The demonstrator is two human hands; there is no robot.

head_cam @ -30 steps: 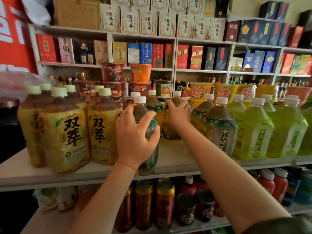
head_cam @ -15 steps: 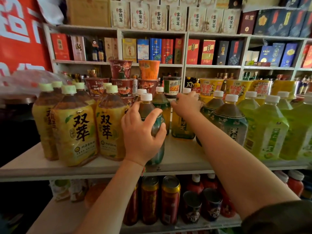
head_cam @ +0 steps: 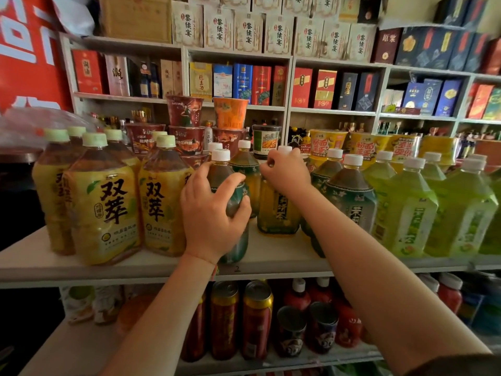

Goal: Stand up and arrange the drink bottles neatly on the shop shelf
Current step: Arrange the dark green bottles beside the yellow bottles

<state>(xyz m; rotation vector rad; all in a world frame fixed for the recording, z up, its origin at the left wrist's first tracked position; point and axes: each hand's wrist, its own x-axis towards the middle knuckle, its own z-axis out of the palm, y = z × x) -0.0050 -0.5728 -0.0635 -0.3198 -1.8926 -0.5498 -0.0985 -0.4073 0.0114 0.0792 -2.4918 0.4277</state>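
My left hand (head_cam: 211,213) grips the shoulder of a dark green tea bottle (head_cam: 222,172) standing near the front edge of the white shelf (head_cam: 282,263). Further back, my right hand (head_cam: 287,172) is curled over the neck of another green-labelled tea bottle (head_cam: 276,213), whose white cap shows just above the fingers. A third bottle of the same kind (head_cam: 245,164) stands between the two. Yellow-labelled bottles (head_cam: 105,202) stand in rows to the left. Dark tea bottles (head_cam: 349,191) and light green bottles (head_cam: 406,207) line up on the right.
Stacked noodle cups (head_cam: 187,131) and a jar (head_cam: 265,139) sit behind the bottles. Cans and red bottles (head_cam: 254,318) fill the lower shelf. Boxed goods (head_cam: 244,82) line the back wall shelves. Bare shelf board shows in front of the right-hand bottle.
The view has shifted slightly to the left. Both hands stay on the same two bottles; the right hand now sits higher, up at the bottle's neck and cap.
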